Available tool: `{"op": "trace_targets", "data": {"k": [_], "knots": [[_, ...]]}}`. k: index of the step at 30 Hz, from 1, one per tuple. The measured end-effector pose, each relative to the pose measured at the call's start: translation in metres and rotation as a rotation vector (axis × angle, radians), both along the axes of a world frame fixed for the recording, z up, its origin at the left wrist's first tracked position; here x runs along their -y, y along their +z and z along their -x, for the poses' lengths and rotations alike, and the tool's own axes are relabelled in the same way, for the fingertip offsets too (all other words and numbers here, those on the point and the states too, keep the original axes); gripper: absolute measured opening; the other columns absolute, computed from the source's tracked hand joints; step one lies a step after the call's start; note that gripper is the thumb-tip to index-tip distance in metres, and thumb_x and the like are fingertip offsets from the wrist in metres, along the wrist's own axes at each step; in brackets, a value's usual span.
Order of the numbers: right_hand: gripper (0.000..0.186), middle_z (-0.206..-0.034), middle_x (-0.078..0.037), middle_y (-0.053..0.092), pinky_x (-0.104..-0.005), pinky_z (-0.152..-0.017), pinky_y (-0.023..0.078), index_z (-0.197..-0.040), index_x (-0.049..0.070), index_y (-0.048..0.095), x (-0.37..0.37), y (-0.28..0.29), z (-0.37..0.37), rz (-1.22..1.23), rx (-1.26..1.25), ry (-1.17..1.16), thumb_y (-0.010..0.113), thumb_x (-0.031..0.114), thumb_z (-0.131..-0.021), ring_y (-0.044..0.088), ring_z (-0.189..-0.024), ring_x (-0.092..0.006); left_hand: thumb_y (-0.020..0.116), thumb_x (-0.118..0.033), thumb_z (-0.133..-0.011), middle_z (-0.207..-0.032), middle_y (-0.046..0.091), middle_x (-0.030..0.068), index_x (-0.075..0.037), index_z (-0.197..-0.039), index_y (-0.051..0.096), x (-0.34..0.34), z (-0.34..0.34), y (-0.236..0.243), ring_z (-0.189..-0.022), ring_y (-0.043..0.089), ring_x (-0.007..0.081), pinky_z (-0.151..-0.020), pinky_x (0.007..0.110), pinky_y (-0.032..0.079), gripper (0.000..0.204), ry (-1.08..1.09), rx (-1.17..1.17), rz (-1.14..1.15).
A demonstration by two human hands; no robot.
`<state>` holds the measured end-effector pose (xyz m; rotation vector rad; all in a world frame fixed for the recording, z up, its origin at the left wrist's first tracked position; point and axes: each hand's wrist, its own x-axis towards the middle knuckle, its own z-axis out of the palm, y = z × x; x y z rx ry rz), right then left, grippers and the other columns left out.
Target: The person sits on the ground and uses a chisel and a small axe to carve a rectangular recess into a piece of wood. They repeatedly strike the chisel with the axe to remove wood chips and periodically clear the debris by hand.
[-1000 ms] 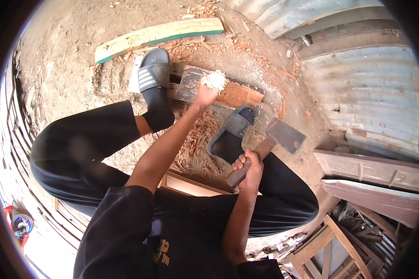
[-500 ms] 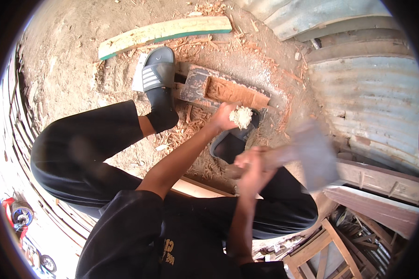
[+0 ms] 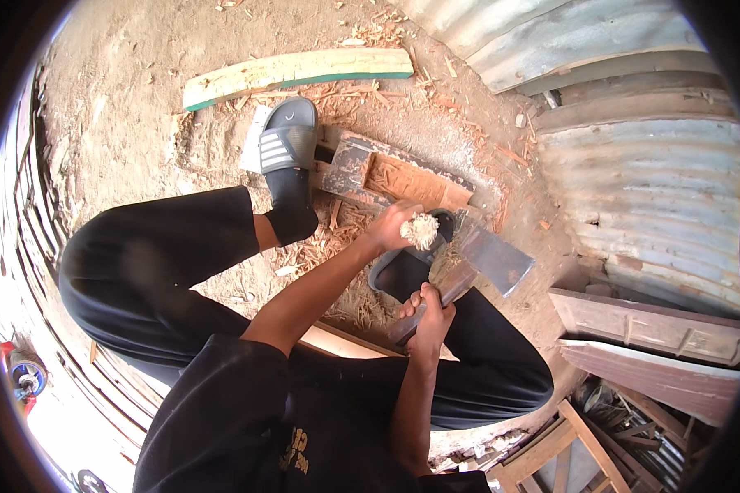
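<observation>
My left hand (image 3: 390,228) is wrapped round a chisel, its frayed, pale wooden butt (image 3: 420,232) pointing up toward me; the blade is hidden beneath. It stands by the near side of a dark, worn wooden block (image 3: 345,185) with a long, freshly cut recess (image 3: 407,181). In my right hand (image 3: 429,320) is the thick wooden handle of an axe (image 3: 495,256). The broad, flat grey metal head is to the right of the chisel butt, apart from it. My sandalled left foot (image 3: 288,148) rests at the block's left end, the other sandal (image 3: 442,223) near its right end.
A pale plank with a green edge (image 3: 304,69) lies beyond the block. Wood chips (image 3: 337,271) litter the dirt floor. Corrugated metal sheets (image 3: 649,181) rise at the right, above brown wooden boards (image 3: 649,320). A wooden frame (image 3: 584,444) is at the lower right.
The axe head has swung left and come closer to the chisel, and its motion blur is gone. My right hand has shifted slightly left and down. My left hand keeps its grip.
</observation>
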<state>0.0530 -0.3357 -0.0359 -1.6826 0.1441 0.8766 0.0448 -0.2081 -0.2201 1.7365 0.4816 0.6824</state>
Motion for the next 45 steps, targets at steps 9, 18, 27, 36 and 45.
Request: {"op": "trace_targets", "data": {"k": [9,18,27,36,45], "knots": [[0.014,-0.060,-0.006,0.044,-0.0302,-0.043,0.040,-0.082,0.002,0.047,0.016,-0.018,0.003,-0.042,-0.104,-0.056,0.056,0.012,-0.079,0.043,-0.046,-0.0151,0.060,-0.017,-0.065,-0.065,0.056,0.0076,-0.007,-0.073,0.054,0.040,0.030,0.000,-0.069,0.060,0.0254,-0.076,0.039,0.048,0.014,-0.286,0.088,-0.767],[0.016,-0.061,-0.004,0.044,-0.0300,-0.046,0.040,-0.075,0.006,0.045,0.014,-0.004,-0.020,-0.075,-0.211,-0.114,0.057,0.016,-0.080,0.043,-0.049,-0.0137,0.062,-0.027,-0.070,-0.084,0.065,0.0160,-0.010,-0.092,0.066,-0.015,-0.004,0.050,-0.077,0.063,0.0385,-0.070,0.040,0.053,0.028,-0.737,-0.720,-0.632],[0.015,-0.062,-0.004,0.044,-0.0300,-0.047,0.040,-0.079,0.006,0.047,0.024,0.001,-0.037,-0.147,-0.336,-0.237,0.058,0.016,-0.080,0.044,-0.049,-0.0131,0.048,-0.008,-0.078,-0.087,0.066,0.0174,-0.004,-0.087,0.066,-0.010,0.003,0.042,-0.079,0.066,0.0312,-0.076,0.041,0.053,0.021,-0.439,-1.167,-0.340],[0.015,-0.062,-0.004,0.044,-0.0314,-0.047,0.039,-0.082,0.006,0.048,0.015,-0.002,-0.044,-0.125,-0.489,-0.256,0.057,0.016,-0.079,0.043,-0.049,-0.0130,0.052,-0.007,-0.081,-0.100,0.063,0.0144,-0.005,-0.089,0.065,-0.100,-0.016,0.009,-0.093,0.062,0.0279,-0.079,0.039,0.051,0.016,-0.319,-1.251,-0.551],[0.014,-0.063,-0.003,0.042,-0.0312,-0.048,0.038,-0.082,0.006,0.048,0.013,-0.004,-0.046,-0.158,-0.611,-0.281,0.056,0.016,-0.080,0.043,-0.049,-0.0128,0.058,-0.006,-0.077,-0.089,0.064,0.0136,-0.005,-0.085,0.066,-0.105,-0.020,-0.015,-0.084,0.064,0.0254,-0.070,0.038,0.052,0.011,-0.537,-1.084,-0.996]]}}
